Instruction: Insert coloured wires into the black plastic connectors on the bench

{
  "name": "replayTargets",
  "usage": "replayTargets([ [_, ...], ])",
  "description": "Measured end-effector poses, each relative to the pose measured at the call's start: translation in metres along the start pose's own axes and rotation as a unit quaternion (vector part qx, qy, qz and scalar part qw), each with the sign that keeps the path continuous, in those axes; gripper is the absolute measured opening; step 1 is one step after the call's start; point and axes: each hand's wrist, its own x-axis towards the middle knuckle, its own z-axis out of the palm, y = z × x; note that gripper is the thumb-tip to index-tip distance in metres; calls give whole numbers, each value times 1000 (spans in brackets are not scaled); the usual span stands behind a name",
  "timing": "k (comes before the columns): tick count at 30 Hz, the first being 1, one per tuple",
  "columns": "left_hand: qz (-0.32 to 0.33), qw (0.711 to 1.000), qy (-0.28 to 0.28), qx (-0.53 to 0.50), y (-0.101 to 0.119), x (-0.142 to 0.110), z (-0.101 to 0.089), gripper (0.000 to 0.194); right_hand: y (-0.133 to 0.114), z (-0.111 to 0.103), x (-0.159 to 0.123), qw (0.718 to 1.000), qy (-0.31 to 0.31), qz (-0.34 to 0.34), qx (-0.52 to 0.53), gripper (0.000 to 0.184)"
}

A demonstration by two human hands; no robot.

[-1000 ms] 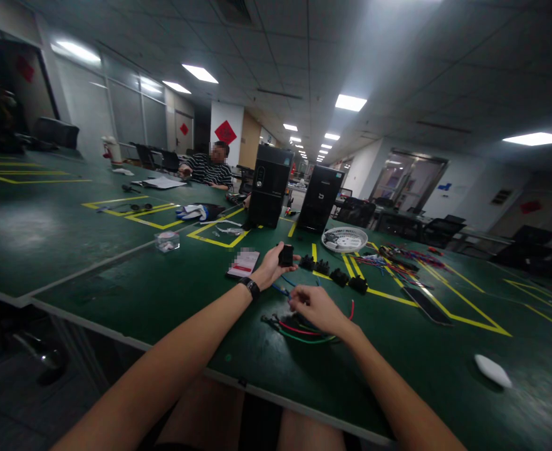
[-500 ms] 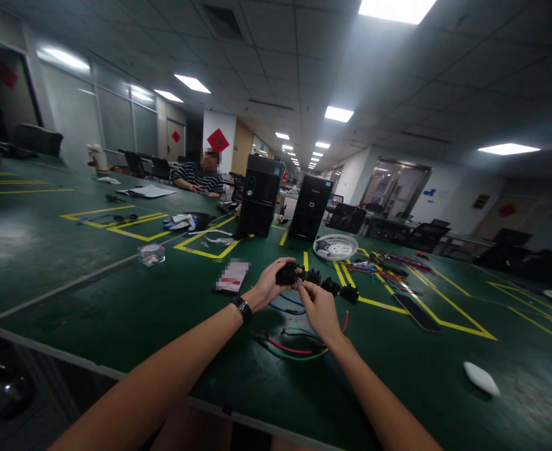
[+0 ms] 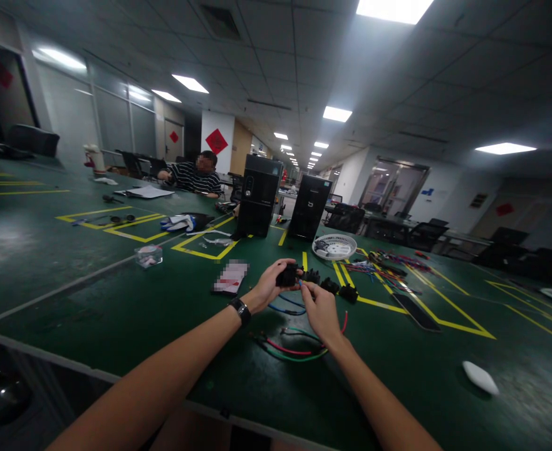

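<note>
My left hand (image 3: 267,288), a dark watch on its wrist, is closed around a small black blocky part (image 3: 287,274) held above the table. Close beside it, my right hand (image 3: 321,310) pinches the end of a blue wire (image 3: 287,311) against the part's lower right side. Whether the wire end sits inside the part is too small to tell. The blue wire loops down below my hands. Under them on the table lie loose red and green wires (image 3: 299,358). Just past my right hand, several similar black parts (image 3: 349,292) stand in a row.
Two black computer towers (image 3: 260,197) stand ahead, with a white round basket (image 3: 334,247) to their right. Bundled colored wires (image 3: 388,266) and a dark flat slab (image 3: 416,312) lie right. A phone-like object (image 3: 230,277) and a clear box (image 3: 148,255) lie left. A person (image 3: 193,175) sits across the table.
My hands stay together at nearly the same spot, and the black part appears slightly turned. The person across the table has raised a hand and leaned a little.
</note>
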Motion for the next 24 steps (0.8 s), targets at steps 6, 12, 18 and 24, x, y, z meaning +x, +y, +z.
replayTargets([
  [6,26,992,11,125,0,-3,5,32,3,1,1,999,-26,-16,-40,31],
  [12,135,926,61,346,3,-11,7,29,-1,5,-2,990,-74,-52,-110,32],
  [18,160,913,89,364,7,-14,7,23,-9,-7,-1,987,-100,-82,-93,26],
  [24,137,940,112,291,8,-8,8,40,-3,-7,0,992,-82,-82,-54,28],
])
